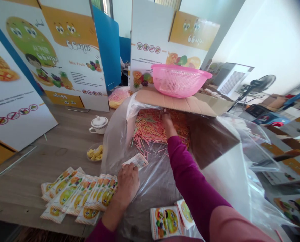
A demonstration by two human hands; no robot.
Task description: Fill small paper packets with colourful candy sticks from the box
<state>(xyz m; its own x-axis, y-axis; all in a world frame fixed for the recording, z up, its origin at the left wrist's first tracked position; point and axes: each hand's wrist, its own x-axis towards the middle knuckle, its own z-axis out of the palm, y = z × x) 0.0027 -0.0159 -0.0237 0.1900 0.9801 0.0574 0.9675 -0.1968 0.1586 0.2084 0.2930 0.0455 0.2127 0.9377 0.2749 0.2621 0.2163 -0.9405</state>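
Note:
My left hand (127, 183) rests on the clear plastic liner (155, 178) and is closed on a small packet (136, 160), held by its edge. My right hand (167, 121) reaches deep into the cardboard box (180, 102), down among the pile of thin pink, orange and green sticks (152, 129); its fingers are curled in the pile and mostly hidden. A purple sleeve covers my right arm. A fanned row of printed fruit sachets (77, 195) lies on the wooden table just left of my left hand.
A pink plastic basket (179, 80) sits on the box flap. A white lidded cup (99, 124) and a small dish of yellow snacks (96, 153) stand left of the box. Printed display boards (64, 50) line the back. More sachets (166, 222) lie at the near edge.

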